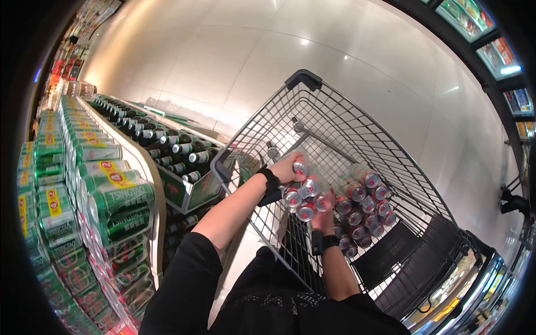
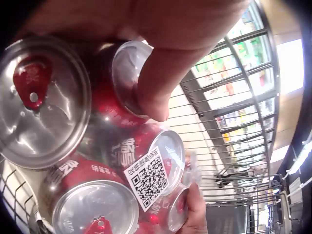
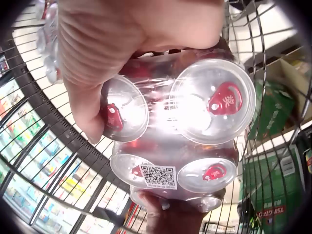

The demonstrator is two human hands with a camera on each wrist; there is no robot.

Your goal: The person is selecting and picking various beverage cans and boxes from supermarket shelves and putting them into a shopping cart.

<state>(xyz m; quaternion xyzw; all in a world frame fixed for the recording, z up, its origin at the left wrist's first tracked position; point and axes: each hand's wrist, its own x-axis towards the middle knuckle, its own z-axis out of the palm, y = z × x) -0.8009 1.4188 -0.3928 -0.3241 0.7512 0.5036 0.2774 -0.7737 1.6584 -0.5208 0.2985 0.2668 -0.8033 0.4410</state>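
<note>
A shrink-wrapped pack of red cans with silver lids and red tabs (image 1: 307, 195) is held between both hands over the shopping cart (image 1: 385, 137). My left hand (image 1: 287, 169) grips its far left end, thumb bent over a can lid in the left wrist view. From the near right side my right hand (image 1: 322, 218) grips the pack, its thumb (image 3: 87, 119) curled at a lid in the right wrist view. A white QR label (image 2: 146, 178) shows on the wrap. Several more wrapped red cans (image 1: 365, 204) lie in the cart beside the held pack.
Left of the cart stand stacked green Tsingtao can packs (image 1: 123, 198) and crates of dark bottles (image 1: 184, 148). Inside the cart, a black folding seat panel (image 1: 385, 251) is at the near right. Lit refrigerated cases (image 1: 466, 17) line the far right, beyond the tiled floor (image 1: 223, 50).
</note>
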